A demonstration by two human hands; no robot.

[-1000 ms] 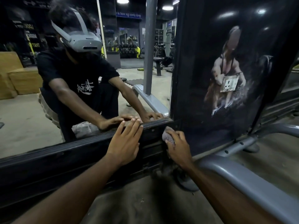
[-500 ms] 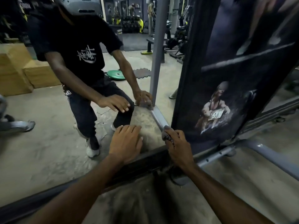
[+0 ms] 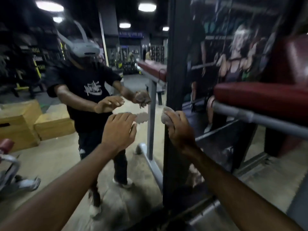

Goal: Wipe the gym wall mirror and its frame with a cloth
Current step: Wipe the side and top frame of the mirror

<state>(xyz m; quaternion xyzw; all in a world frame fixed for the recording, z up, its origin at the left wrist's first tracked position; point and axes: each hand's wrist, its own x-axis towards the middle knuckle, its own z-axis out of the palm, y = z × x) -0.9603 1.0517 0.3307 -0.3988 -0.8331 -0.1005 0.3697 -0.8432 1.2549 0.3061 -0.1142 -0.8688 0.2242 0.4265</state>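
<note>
**Partway along the frame, much left to wipe**

Evidently the work was on the mirror's upright frame, at its right edge. The right hand was clenched round a balled grey cloth and pressed it against that dark strip at about mid-height. The left hand was spread, fingers straight, holding nothing, close before the mirror. Whether it touched the glass could not be told, since its reflection sat a little apart from it.

As for progress, I judged the task to be somewhere in its middle. The cloth was on the frame's side member, so that part was in hand. The stretch of frame above the cloth ran up out of view and looked yet to be reached. A pale patch sat on the glass just beside the left fingertips, which suggested the glass wanted a pass there. The frame was too dark and the picture too blurred to show which lengths were clean. A red-padded bench stood close on the right of the frame, likely crowding the arm's reach.
</note>
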